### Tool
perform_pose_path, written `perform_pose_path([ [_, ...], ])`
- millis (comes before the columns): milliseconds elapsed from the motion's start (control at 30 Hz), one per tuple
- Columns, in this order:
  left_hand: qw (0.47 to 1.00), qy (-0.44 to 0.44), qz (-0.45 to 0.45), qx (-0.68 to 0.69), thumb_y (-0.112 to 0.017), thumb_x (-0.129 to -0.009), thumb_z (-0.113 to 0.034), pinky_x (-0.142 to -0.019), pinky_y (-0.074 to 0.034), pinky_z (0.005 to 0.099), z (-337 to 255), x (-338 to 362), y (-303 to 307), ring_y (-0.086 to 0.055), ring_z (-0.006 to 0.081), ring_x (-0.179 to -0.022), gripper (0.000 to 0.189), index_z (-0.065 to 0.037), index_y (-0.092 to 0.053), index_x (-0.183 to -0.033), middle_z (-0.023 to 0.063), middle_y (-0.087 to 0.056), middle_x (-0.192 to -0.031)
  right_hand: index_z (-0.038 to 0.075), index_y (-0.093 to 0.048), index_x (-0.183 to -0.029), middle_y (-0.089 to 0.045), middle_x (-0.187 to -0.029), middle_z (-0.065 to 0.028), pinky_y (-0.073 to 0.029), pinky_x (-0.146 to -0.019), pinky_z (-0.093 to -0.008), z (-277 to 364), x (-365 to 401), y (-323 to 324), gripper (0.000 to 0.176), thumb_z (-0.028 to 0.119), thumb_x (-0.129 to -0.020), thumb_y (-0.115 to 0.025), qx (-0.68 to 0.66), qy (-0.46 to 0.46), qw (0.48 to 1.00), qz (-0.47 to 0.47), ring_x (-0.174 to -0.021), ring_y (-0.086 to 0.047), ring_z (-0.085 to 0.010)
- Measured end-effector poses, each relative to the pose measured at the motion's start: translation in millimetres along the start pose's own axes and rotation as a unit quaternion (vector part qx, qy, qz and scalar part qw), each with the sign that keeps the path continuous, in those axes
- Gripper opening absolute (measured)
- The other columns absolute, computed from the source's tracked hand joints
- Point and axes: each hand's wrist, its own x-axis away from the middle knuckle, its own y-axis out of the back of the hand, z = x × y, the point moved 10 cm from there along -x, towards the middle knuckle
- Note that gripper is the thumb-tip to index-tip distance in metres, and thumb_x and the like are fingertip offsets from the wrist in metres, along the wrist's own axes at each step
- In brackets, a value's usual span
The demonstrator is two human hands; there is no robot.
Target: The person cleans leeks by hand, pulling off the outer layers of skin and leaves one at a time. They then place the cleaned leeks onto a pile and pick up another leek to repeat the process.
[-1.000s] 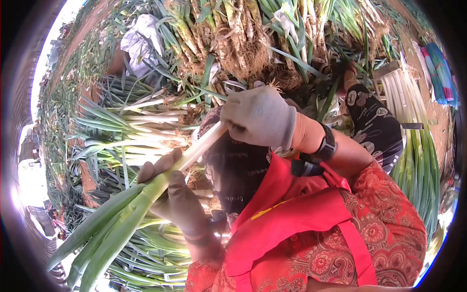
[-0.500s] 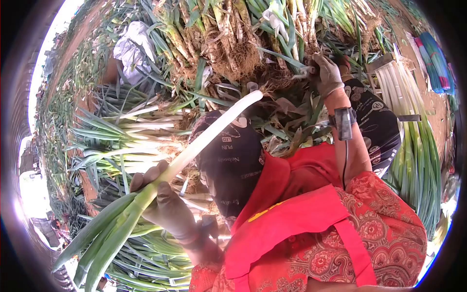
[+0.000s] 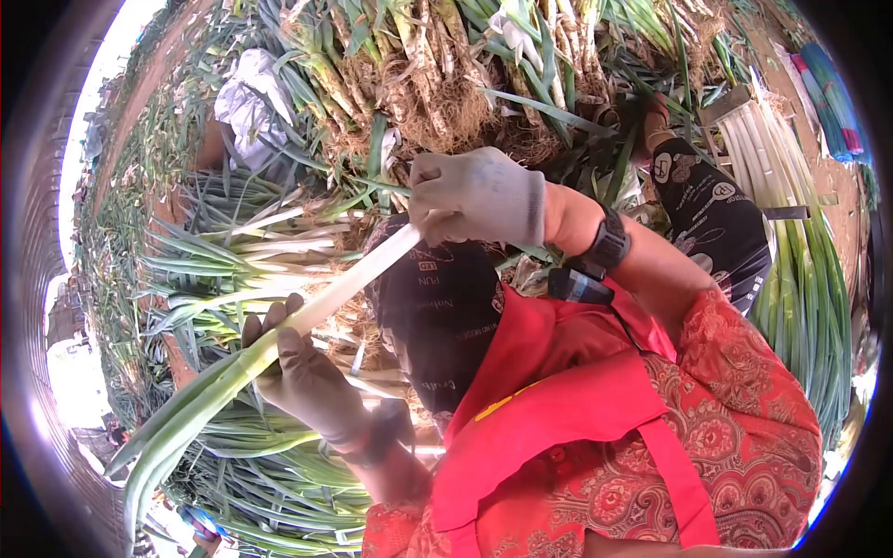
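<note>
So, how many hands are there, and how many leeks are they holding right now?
Hands: 2, the left hand and the right hand, both gloved.
Leeks held: 1, the leek, gripped by both hands.
Total: 3.

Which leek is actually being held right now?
The diagonal leek at centre: left hand grips where white meets green, right hand covers its white end. The rest lie in piles.
</note>
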Motion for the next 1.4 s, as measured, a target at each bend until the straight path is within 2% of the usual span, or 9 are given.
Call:
perform_pose_path([
  [333,0.999,0.033,-0.016,0.012,-0.056,-0.097,-0.01,-0.098,-0.052,0.0415,13.6,-7.4,7.3,-0.062,0.0309,-0.107,0.036,0.008,-0.047,-0.127,0.0201,-0.062,-0.115,0.011,-0.067,-0.081,-0.059,-0.084,-0.003,-0.05,-0.062,-0.0339,-6.7,-19.4,-17.7,0.013,0.016,-0.07,-0.072,0.01,-0.022,0.991,0.132,-0.073,-0.063,-0.0227],
  [567,0.998,0.048,-0.047,0.013,-0.058,-0.096,-0.011,-0.098,-0.053,0.041,17.1,-3.6,14.5,-0.062,0.0305,-0.108,0.039,0.008,-0.046,-0.129,0.0209,-0.062,-0.115,0.008,-0.061,-0.08,-0.059,-0.089,-0.0063,-0.053,-0.061,-0.0339,27.9,20.5,1.3,0.012,0.019,-0.078,-0.066,0.187,0.102,0.976,-0.047,-0.071,-0.063,-0.0245],
  [667,0.996,0.064,-0.064,0.002,-0.057,-0.096,-0.011,-0.099,-0.052,0.0417,14.2,0.5,15.7,-0.062,0.0303,-0.108,0.04,0.008,-0.045,-0.13,0.0206,-0.062,-0.115,0.007,-0.062,-0.083,-0.061,-0.088,-0.0073,-0.053,-0.062,-0.0341,1.3,45.1,38.0,0.012,0.017,-0.079,-0.067,0.161,0.019,0.974,-0.158,-0.073,-0.064,-0.026],
  [733,0.997,0.063,-0.052,0.005,-0.056,-0.096,-0.01,-0.1,-0.051,0.0425,13.2,2.1,14.9,-0.062,0.0303,-0.109,0.04,0.008,-0.045,-0.13,0.02,-0.062,-0.116,0.006,-0.063,-0.085,-0.063,-0.086,-0.0091,-0.052,-0.062,-0.0342,-34.4,74.3,82.1,0.012,0.015,-0.081,-0.069,0.102,-0.095,0.936,-0.323,-0.075,-0.065,-0.0277],
  [800,0.999,0.045,-0.014,0.015,-0.055,-0.097,-0.009,-0.101,-0.049,0.0434,13.2,3.6,16.9,-0.061,0.0304,-0.11,0.039,0.007,-0.045,-0.13,0.0192,-0.061,-0.117,0.006,-0.063,-0.096,-0.064,-0.086,-0.0105,-0.052,-0.063,-0.0355,-55.1,89.4,98.9,0.019,0.014,-0.081,-0.07,0.144,-0.226,0.901,-0.342,-0.075,-0.065,-0.0296],
  [933,0.997,0.043,0.054,0.032,-0.045,-0.095,0.0,-0.103,-0.047,0.0432,12.8,10.3,9.9,-0.058,0.0315,-0.114,0.037,0.006,-0.043,-0.132,0.0164,-0.058,-0.118,0.008,-0.064,-0.105,-0.064,-0.085,-0.0077,-0.052,-0.061,-0.0344,0.0,56.1,63.6,0.026,0.007,-0.079,-0.067,0.225,-0.076,0.935,-0.262,-0.071,-0.064,-0.0259],
  [1067,0.998,0.061,-0.009,0.008,-0.047,-0.085,0.002,-0.1,-0.045,0.0406,3.0,18.5,1.8,-0.061,0.0257,-0.103,0.04,0.003,-0.044,-0.125,0.0138,-0.061,-0.105,0.006,-0.06,-0.11,-0.061,-0.079,-0.0062,-0.049,-0.057,-0.0343,46.1,18.6,17.6,0.037,0.025,-0.079,-0.067,0.34,0.004,0.919,-0.199,-0.066,-0.062,-0.0199],
  [1333,0.985,0.0,0.116,-0.125,-0.052,-0.075,0.009,-0.1,-0.044,0.0417,-22.9,18.9,-8.1,-0.061,0.0281,-0.105,0.038,0.0,-0.052,-0.112,0.0131,-0.063,-0.104,-0.001,-0.052,-0.109,-0.065,-0.074,-0.0136,-0.053,-0.057,-0.0378,-5.8,-50.7,-34.7,0.04,0.031,-0.087,-0.062,0.304,-0.12,0.945,-0.002,-0.067,-0.067,-0.0253],
  [1400,0.992,-0.026,0.092,-0.085,-0.044,-0.07,0.018,-0.083,-0.05,0.0283,-33.7,22.5,-17.4,-0.066,0.0213,-0.093,0.037,-0.001,-0.06,-0.098,0.0135,-0.065,-0.094,0.0,-0.054,-0.107,-0.065,-0.07,-0.0119,-0.054,-0.06,-0.0393,-24.6,-58.2,-26.0,0.039,0.033,-0.087,-0.062,0.319,-0.127,0.939,-0.022,-0.067,-0.068,-0.0281],
])
